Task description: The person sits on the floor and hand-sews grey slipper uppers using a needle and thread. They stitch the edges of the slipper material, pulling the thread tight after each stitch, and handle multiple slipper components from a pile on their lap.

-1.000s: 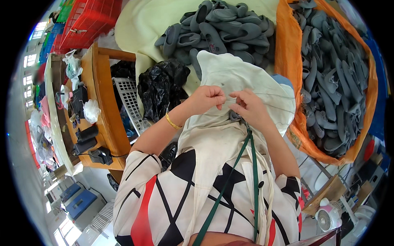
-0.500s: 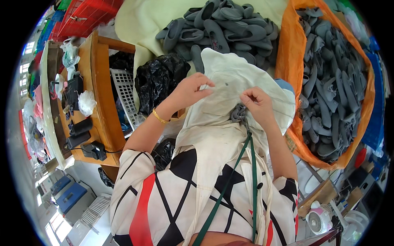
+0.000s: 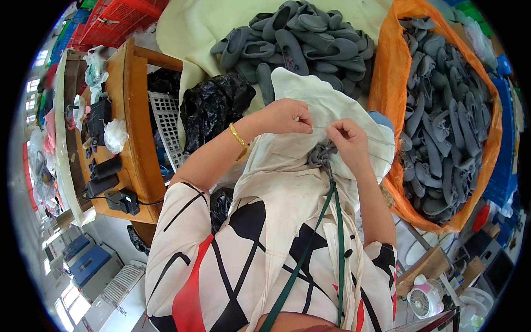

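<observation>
My left hand [image 3: 289, 117] and my right hand [image 3: 349, 140] are held close together above the white apron [image 3: 287, 191] on my lap. The fingertips of each are pinched, and a fine thread [image 3: 319, 128] seems to run across the short gap between them. Whether a needle is in my fingers is too small to tell. Just below my right fingertips lies a gathered piece of grey fabric [image 3: 319, 155] on the apron. Two dark green straps [image 3: 340, 238] hang down my front beneath it.
Ahead lies a heap of grey slip-on shoes [image 3: 301, 41]. An orange sack [image 3: 381, 83] full of grey shoe pieces [image 3: 442, 133] stands at the right. At left are a black plastic bag [image 3: 215, 108], a white crate [image 3: 166, 127] and a wooden table [image 3: 141, 166].
My left hand has moved right, toward my right hand, and its fingers have gone from spread apart to pinched. My right hand has hardly moved.
</observation>
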`<state>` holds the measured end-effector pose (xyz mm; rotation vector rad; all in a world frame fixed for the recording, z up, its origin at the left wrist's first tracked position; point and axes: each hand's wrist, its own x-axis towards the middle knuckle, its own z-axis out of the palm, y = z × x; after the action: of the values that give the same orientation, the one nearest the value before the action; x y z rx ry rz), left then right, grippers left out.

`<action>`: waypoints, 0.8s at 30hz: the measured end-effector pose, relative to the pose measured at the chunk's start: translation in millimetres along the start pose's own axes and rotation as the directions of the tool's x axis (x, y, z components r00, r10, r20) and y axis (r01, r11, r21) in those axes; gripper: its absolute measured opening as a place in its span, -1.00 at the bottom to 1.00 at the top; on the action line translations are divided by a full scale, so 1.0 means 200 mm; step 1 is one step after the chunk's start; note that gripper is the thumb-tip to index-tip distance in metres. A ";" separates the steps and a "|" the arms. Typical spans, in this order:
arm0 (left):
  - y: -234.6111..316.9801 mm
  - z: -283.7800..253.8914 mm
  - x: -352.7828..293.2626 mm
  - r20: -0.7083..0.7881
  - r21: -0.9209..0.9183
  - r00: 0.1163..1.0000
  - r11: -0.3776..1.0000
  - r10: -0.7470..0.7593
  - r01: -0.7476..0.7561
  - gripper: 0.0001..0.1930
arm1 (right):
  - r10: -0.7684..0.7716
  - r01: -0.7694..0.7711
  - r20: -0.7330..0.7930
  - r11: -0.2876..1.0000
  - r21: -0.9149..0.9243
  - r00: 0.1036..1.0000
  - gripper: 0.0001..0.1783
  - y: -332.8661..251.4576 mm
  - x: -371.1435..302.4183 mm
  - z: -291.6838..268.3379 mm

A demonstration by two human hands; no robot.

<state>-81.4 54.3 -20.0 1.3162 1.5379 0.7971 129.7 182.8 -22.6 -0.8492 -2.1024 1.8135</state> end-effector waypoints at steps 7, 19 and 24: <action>-0.04 0.00 0.04 0.028 -0.273 0.985 0.947 -0.168 0.169 -0.84 | -0.032 0.018 -0.134 0.994 -0.105 0.990 -0.86 0.05 0.07 0.00; -0.05 0.05 0.01 -0.009 -0.834 0.871 0.485 -0.490 0.264 -0.83 | 0.286 0.035 0.286 0.649 -0.760 0.914 -0.64 0.01 -0.36 -0.05; -0.02 0.06 -0.03 -0.017 -0.874 0.846 0.419 -0.533 0.247 -0.85 | 0.383 -0.192 0.300 0.839 -0.510 0.874 -0.70 0.05 -0.40 -0.14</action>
<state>-72.6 46.9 -26.3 0.0550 1.2742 1.2433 212.3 161.8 -11.6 -1.0376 -2.8917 1.7513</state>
